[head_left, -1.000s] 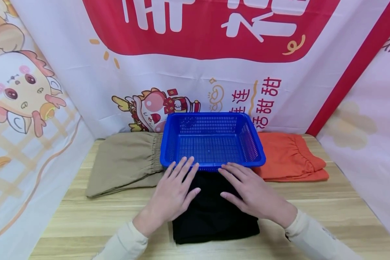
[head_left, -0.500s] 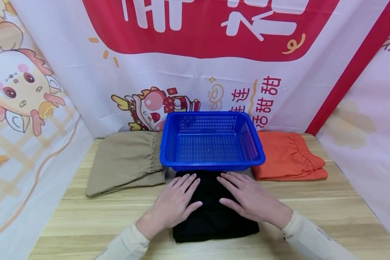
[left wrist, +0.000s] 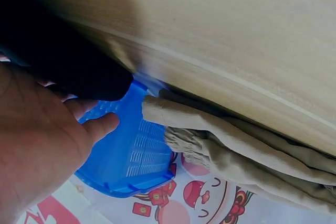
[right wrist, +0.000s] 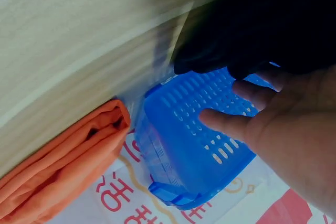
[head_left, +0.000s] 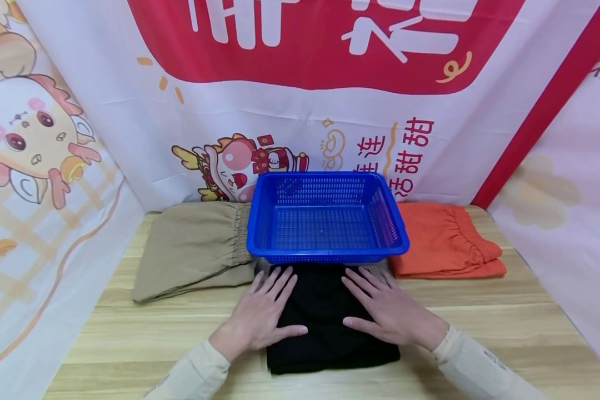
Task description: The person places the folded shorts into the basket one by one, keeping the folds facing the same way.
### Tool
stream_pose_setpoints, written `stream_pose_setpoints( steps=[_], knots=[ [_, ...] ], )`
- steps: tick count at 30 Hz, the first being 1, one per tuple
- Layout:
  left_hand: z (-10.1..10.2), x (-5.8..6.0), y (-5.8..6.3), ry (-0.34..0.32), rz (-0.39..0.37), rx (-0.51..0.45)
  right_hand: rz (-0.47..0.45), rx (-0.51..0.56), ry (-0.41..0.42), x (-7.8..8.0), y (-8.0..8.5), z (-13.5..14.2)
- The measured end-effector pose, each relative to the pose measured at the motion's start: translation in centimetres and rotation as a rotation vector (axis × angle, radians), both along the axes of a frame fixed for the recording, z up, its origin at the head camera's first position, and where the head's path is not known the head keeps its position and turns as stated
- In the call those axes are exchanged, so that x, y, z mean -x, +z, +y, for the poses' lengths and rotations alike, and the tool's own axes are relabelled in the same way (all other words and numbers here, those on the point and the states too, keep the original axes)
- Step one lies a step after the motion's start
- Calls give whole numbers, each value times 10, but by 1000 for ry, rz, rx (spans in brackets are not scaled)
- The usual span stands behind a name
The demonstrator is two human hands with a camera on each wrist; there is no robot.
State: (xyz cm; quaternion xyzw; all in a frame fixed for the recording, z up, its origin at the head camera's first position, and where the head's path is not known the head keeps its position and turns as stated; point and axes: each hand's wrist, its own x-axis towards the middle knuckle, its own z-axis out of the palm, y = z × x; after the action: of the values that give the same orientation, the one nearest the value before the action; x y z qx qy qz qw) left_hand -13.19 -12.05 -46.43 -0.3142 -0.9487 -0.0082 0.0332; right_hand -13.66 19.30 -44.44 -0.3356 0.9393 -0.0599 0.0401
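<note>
A folded black garment [head_left: 332, 341] lies on the wooden table, just in front of a blue plastic basket [head_left: 327, 256]. My left hand [head_left: 257, 319] lies along the black garment's left edge, fingers spread and straight, thumb over the cloth. On the opposite edge my right hand [head_left: 392, 311] rests the same way, its thumb pointing inward. In the left wrist view, the black cloth [left wrist: 63, 51] hides part of the left fingers. The right wrist view shows the black cloth [right wrist: 268, 24] over the right fingertips. Neither hand grips anything visibly.
Khaki trousers [head_left: 195, 244] with a gathered waistband lie folded left of the basket. To its right lies a folded orange garment [head_left: 445, 241]. A printed cloth backdrop [head_left: 325, 105] hangs behind the wooden table [head_left: 480, 316].
Both hands have drawn back from the basket's front rim toward me. They have also spread apart, from the top of the black garment to its two side edges.
</note>
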Motion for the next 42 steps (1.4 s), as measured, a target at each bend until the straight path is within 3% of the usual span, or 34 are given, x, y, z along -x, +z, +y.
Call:
stream_pose_setpoints(
  steps=[10,19,25,29,33,36,39,42],
  knots=[
    [0,8,-3,4,16,48,-144,31,-103,-9,-9,2],
    [-1,11,-4,-1,-11,31,-324,319,-130,-2,-1,14],
    [-3,12,-5,1,-51,21,-337,225,-172,-3,-4,18],
    [-3,12,-4,15,-117,-23,-352,232,-227,-4,-4,19],
    [-3,11,-2,84,-192,-165,-343,329,-311,0,-9,21],
    [-3,9,0,180,-226,-300,-360,462,-327,6,-11,21],
    [-2,7,2,310,-279,-432,-460,564,-364,10,-9,20],
    [-1,7,4,434,-359,-544,-565,599,-478,14,-5,17]
  ],
)
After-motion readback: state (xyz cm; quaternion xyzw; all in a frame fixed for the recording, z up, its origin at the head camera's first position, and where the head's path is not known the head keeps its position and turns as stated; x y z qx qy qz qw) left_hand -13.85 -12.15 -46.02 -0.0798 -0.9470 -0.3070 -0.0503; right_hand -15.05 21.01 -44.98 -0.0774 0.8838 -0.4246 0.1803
